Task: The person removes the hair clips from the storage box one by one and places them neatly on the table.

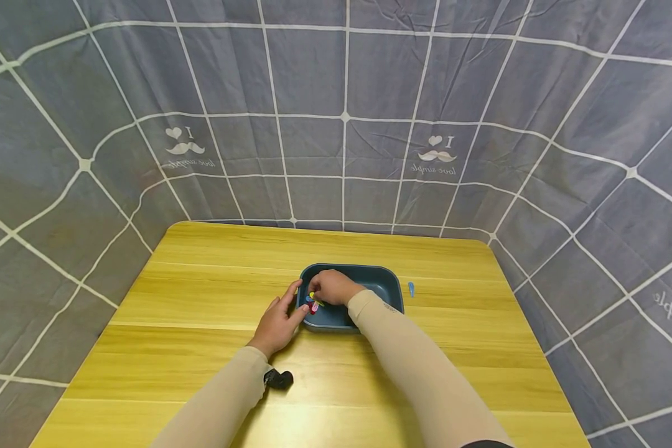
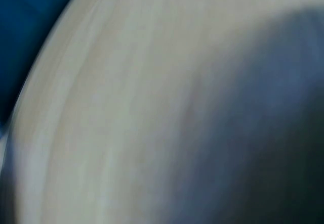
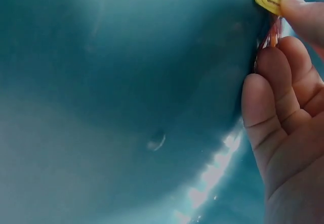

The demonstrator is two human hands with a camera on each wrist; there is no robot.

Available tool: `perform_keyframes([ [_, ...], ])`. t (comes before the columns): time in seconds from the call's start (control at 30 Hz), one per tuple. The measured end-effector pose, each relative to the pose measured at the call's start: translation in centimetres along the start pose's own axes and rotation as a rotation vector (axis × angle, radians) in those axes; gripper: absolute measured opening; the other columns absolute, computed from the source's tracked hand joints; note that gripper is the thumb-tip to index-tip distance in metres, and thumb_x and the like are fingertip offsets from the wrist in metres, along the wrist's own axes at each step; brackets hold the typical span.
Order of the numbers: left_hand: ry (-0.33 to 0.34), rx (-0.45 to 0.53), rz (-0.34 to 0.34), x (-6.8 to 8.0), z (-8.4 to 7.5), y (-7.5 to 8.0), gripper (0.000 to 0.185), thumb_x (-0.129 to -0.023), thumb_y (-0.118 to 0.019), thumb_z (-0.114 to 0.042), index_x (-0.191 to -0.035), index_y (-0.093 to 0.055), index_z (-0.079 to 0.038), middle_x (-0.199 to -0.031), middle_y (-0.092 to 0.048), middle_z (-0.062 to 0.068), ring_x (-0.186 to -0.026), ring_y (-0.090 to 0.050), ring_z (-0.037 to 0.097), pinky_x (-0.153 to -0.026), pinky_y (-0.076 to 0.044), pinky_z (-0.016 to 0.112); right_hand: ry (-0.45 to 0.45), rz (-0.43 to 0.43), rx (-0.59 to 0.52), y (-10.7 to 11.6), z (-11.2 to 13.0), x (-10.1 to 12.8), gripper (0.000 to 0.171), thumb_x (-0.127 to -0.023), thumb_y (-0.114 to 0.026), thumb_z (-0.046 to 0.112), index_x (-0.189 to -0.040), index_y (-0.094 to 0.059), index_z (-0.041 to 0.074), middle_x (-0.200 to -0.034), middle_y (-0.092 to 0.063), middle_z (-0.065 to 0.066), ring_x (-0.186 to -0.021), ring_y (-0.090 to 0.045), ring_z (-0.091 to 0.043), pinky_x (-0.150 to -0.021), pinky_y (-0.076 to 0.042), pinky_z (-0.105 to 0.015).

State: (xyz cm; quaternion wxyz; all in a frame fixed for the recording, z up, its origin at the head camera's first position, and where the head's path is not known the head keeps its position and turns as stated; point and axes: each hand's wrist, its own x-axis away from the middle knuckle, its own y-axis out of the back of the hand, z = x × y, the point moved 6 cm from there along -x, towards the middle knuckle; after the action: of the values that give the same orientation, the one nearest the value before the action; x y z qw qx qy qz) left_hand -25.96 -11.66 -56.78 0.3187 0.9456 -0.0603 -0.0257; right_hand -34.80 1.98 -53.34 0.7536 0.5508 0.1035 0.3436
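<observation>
A dark teal tray (image 1: 391,286) with rounded corners sits on the table, and several small colourful hair clips lie in its left end. My right hand (image 1: 333,287) reaches into the tray there. In the right wrist view its thumb and fingers pinch a yellow hair clip (image 3: 267,2), with other clips partly hidden behind the fingers. A red-and-pink clip (image 1: 314,307) is close below that hand. My left hand (image 1: 275,325) rests at the tray's left rim, fingers extended and the thumb reaching over the edge beside the clips.
On the wooden table (image 1: 201,298), a blue hair clip (image 1: 411,289) lies just right of the tray. A grey checked curtain (image 1: 313,149) surrounds the table's back and sides. A blurred pale surface fills most of the left wrist view.
</observation>
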Motion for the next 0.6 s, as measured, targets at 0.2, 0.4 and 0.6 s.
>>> perform_keyframes([
  [0.2, -0.005, -0.002, 0.005, 0.05, 0.08, 0.01, 0.063, -0.108, -0.056, -0.045, -0.166, -0.030, -0.041, -0.156, -0.056, 0.016, -0.153, -0.040, 0.045, -0.131, -0.022, 0.062, -0.011, -0.021, -0.030, -0.05, -0.32, -0.07, 0.009, -0.103, -0.068, 0.014, -0.105, -0.077, 0.014, -0.093, -0.071, 0.003, -0.076, -0.058, -0.009, -0.081, -0.054, -0.027],
  [0.4, -0.001, -0.001, 0.005, 0.05, 0.08, -0.02, 0.063, -0.108, -0.056, -0.045, -0.165, -0.030, -0.043, -0.156, -0.056, 0.016, -0.154, -0.039, 0.045, -0.130, -0.023, 0.064, -0.018, -0.024, -0.066, 0.21, -0.41, 0.20, 0.008, -0.104, -0.066, 0.013, -0.103, -0.074, 0.014, -0.091, -0.067, 0.004, -0.077, -0.056, -0.010, -0.077, -0.051, -0.026],
  [0.6, -0.003, -0.005, 0.002, 0.01, 0.20, -0.09, 0.063, -0.108, -0.056, -0.045, -0.165, -0.029, -0.043, -0.156, -0.056, 0.016, -0.151, -0.045, 0.042, -0.131, -0.021, 0.060, -0.033, -0.032, -0.134, 0.69, -0.52, 0.72, 0.011, -0.106, -0.060, 0.011, -0.098, -0.066, 0.014, -0.082, -0.060, 0.004, -0.073, -0.053, -0.011, -0.070, -0.045, -0.025],
])
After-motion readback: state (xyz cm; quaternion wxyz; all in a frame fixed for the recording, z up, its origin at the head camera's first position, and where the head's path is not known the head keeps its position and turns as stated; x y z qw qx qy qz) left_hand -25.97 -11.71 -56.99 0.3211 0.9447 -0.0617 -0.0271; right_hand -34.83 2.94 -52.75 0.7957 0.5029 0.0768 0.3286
